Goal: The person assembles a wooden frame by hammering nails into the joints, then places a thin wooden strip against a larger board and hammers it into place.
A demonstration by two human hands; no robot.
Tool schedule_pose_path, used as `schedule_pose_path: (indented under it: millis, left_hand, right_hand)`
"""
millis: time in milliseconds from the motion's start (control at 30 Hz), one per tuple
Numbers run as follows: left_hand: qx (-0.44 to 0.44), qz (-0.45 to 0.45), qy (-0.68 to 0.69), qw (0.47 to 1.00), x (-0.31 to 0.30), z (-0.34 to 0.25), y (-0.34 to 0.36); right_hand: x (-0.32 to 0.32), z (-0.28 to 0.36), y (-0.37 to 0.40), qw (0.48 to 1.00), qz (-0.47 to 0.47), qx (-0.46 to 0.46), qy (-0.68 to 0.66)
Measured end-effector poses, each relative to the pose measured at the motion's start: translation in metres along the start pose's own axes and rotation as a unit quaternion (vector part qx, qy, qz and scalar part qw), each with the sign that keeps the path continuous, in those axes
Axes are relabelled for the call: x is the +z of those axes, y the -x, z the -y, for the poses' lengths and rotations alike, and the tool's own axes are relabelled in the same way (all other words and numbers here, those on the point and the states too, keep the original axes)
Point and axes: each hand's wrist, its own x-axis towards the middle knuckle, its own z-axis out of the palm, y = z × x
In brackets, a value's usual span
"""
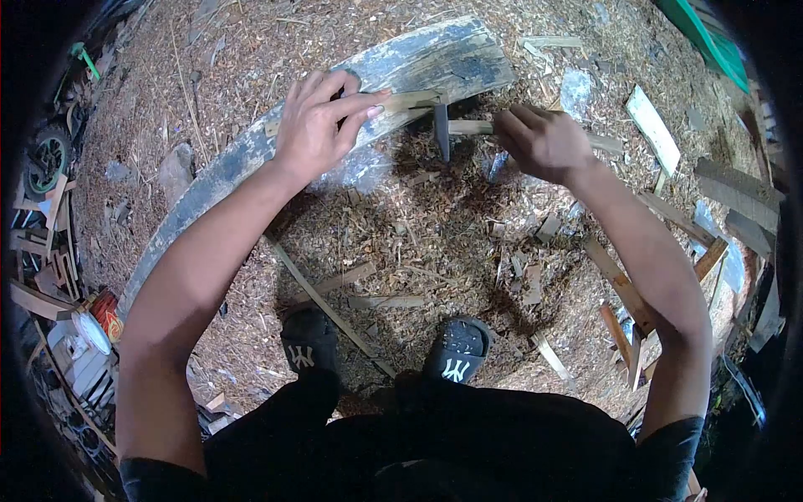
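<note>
A long weathered board (pixel 226 180) with flaking blue-grey paint curves across the upper left in the head view. My left hand (pixel 322 125) rests over it, thumb and fingers pinching a thin strip of wood (pixel 414 99) that lies along the board. My right hand (pixel 544 144) is wrapped round the wooden handle of a hammer (pixel 442 132). The hammer's metal head is at the right end of the strip, by the board's lower edge. Whether head and strip touch, I cannot tell.
Wood chips cover the ground. My sandalled feet (pixel 456 347) stand below the board. Loose wood pieces (pixel 619 284) lie at the right, a pale plank (pixel 652 130) at upper right, a green sheet (pixel 711 42) beyond. A wheel (pixel 50 159) and a white container (pixel 90 332) are at the left.
</note>
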Motion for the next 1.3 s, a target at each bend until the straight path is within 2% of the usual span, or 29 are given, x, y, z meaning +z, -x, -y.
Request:
schedule_pose_path:
  millis: [67, 133, 200, 267, 300, 333, 400, 433, 533, 567, 667, 700, 833, 967, 1000, 1067, 1100, 1133, 1167, 1200, 1233, 1267, 1300]
  left_hand:
    - [0.008, -0.014, 0.0, 1.0, 0.002, 0.003, -0.001]
    - [0.004, -0.012, 0.004, 1.0, 0.001, 0.003, 0.0]
    - [0.001, -0.011, 0.011, 1.0, 0.002, 0.003, -0.001]
    - [0.003, -0.009, -0.004, 1.0, 0.004, 0.005, -0.001]
    - [0.003, -0.009, -0.006, 1.0, 0.003, 0.005, -0.001]
    - [0.004, -0.011, -0.001, 1.0, 0.002, 0.004, -0.001]
    - [0.007, -0.01, 0.006, 1.0, 0.002, 0.003, -0.002]
    - [0.003, -0.008, -0.001, 1.0, 0.003, 0.003, -0.001]
    - [-0.004, -0.007, -0.005, 1.0, 0.002, 0.002, -0.001]
    - [-0.004, -0.006, -0.003, 1.0, 0.002, 0.003, -0.001]
    - [-0.004, -0.005, -0.002, 1.0, 0.002, 0.002, -0.001]
    - [-0.004, -0.006, -0.001, 1.0, 0.003, 0.003, -0.001]
    - [0.0, -0.003, -0.01, 1.0, 0.002, 0.003, -0.001]
    - [-0.006, 0.001, -0.002, 1.0, 0.001, 0.002, -0.001]
    - [-0.006, 0.0, -0.002, 1.0, 0.001, 0.001, -0.001]
    - [-0.014, 0.002, -0.004, 1.0, 0.0, 0.0, -0.002]
    - [-0.012, 0.0, -0.005, 1.0, 0.0, -0.001, -0.002]
    - [-0.013, -0.005, -0.001, 1.0, 0.0, -0.003, -0.002]
    - [-0.012, -0.01, 0.003, 1.0, -0.001, -0.003, -0.002]
    - [-0.01, -0.011, 0.001, 1.0, -0.001, -0.001, -0.001]
    - [-0.011, -0.011, 0.006, 1.0, 0.001, 0.0, -0.002]
    - [-0.011, -0.012, 0.01, 1.0, 0.002, 0.0, -0.002]
    - [-0.007, -0.014, 0.011, 1.0, 0.001, -0.001, -0.002]
  right_hand:
    - [-0.004, -0.001, -0.002, 1.0, -0.009, -0.015, -0.001]
    - [-0.012, 0.001, -0.006, 0.991, -0.011, -0.127, -0.039]
    - [0.0, -0.004, -0.008, 0.993, -0.031, -0.105, -0.036]
    - [-0.005, -0.006, -0.017, 0.995, -0.089, -0.039, -0.015]
    - [-0.009, -0.011, -0.019, 0.994, -0.031, -0.076, -0.066]
    - [-0.013, -0.015, -0.02, 0.994, -0.032, -0.075, -0.067]
    - [-0.02, -0.022, -0.019, 0.982, 0.055, -0.166, -0.064]
    - [-0.023, -0.021, -0.018, 0.985, 0.146, -0.087, -0.037]
    - [-0.023, -0.023, -0.017, 0.995, 0.094, -0.037, -0.01]
    - [-0.025, -0.022, -0.013, 0.988, 0.14, -0.054, -0.028]
    - [-0.031, -0.02, -0.015, 0.983, 0.181, -0.04, -0.002]
    - [-0.022, -0.02, -0.016, 0.989, 0.145, 0.039, 0.009]
    - [-0.018, -0.029, -0.009, 0.992, 0.125, -0.025, 0.004]
    - [-0.019, -0.028, -0.013, 0.97, 0.182, 0.154, -0.04]
    - [-0.019, -0.029, -0.01, 0.97, 0.182, 0.154, -0.04]
    - [-0.021, -0.03, -0.003, 0.963, 0.106, 0.208, -0.132]
    - [-0.024, -0.028, -0.005, 0.914, 0.167, 0.277, -0.244]
    - [-0.017, -0.022, -0.004, 0.915, 0.165, 0.277, -0.242]
    - [-0.002, -0.013, -0.002, 0.879, 0.065, 0.322, -0.346]
    - [0.005, -0.002, -0.001, 0.82, -0.036, 0.36, -0.444]
    - [-0.015, 0.017, -0.01, 0.778, -0.05, 0.401, -0.482]
    - [-0.016, 0.021, -0.012, 0.778, -0.053, 0.402, -0.48]
    - [-0.017, 0.024, -0.014, 0.715, -0.074, 0.411, -0.561]
